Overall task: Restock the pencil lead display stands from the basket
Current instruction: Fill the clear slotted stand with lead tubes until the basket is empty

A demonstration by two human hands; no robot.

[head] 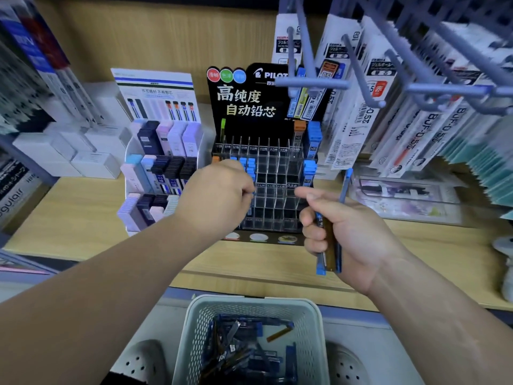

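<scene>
The left hand (219, 190) was at the left columns of the clear stand (277, 190), knuckles toward me, fingers curled in against the blue-capped rows. A speck of blue showed at the fingertips, but I could not tell whether they pinched a tube or only touched one already seated.

The right hand (347, 232) hung just near of the stand, its lower fingers wrapped round a bunch of tubes (329, 245), blue-capped with an amber one among them, forefinger and thumb stretched loosely left. One tube stuck up far above the others. More stock lay jumbled in the basket (194, 337), near of the shelf (83, 212) edge. Most middle and right slots stood empty.

The bunch looked to me the weak spot. It was held low and unevenly, so drawing one tube out could loosen the others and send them onto the shelf or the floor. The slots were narrow and labelled by grade, so a hurried push might put the amber tube among the wrong kind, or tilt a neighbour out of its row. The hooks (313, 84) overhead could catch a raised hand.
</scene>
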